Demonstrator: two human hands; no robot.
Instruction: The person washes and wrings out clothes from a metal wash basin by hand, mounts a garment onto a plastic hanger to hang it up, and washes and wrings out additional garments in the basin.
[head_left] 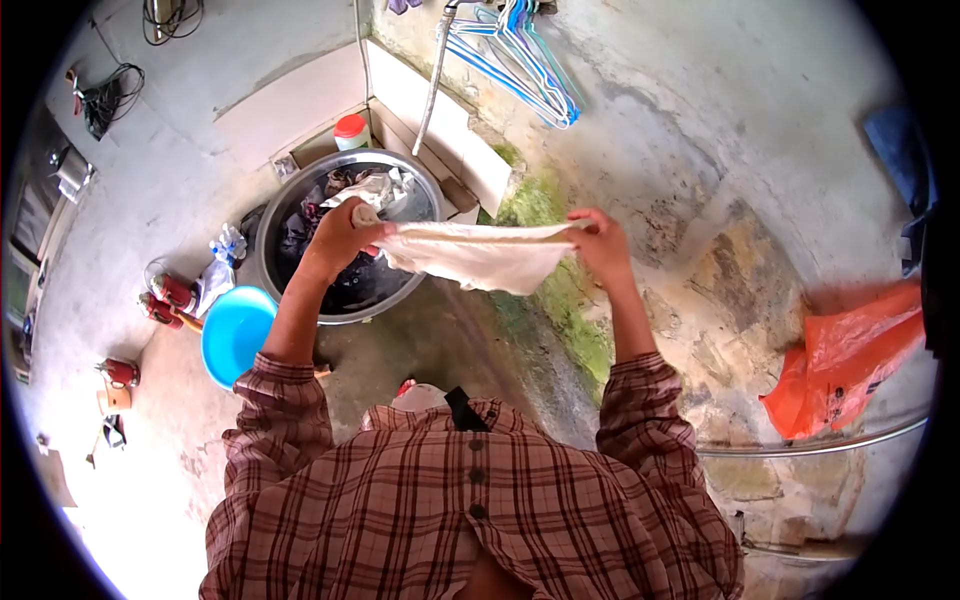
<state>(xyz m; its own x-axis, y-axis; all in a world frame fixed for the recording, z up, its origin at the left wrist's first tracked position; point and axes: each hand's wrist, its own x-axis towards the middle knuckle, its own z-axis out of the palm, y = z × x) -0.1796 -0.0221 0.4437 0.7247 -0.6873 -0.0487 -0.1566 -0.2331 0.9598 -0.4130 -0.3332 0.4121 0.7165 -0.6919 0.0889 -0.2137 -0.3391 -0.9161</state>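
A white cloth (pixel 480 258) is stretched between my two hands, its lower edge hanging loose. My left hand (pixel 345 238) grips its left end, above a large metal basin (pixel 432 200). The right end is pinched by my right hand (pixel 598 240), out to the right of the basin over the mossy ground. Inside the basin lie dark wet clothes (pixel 300 225) and some whitish cloth (pixel 385 188) in water. Part of the basin's contents is hidden behind my left hand and forearm.
A blue plastic basin (pixel 238 335) stands at the lower left of the metal one. Behind it is a tub with a red lid (pixel 350 127). A hose (pixel 430 105) hangs near blue hangers (pixel 525 65). An orange plastic bag (pixel 840 365) hangs at right by a metal rail (pixel 800 452).
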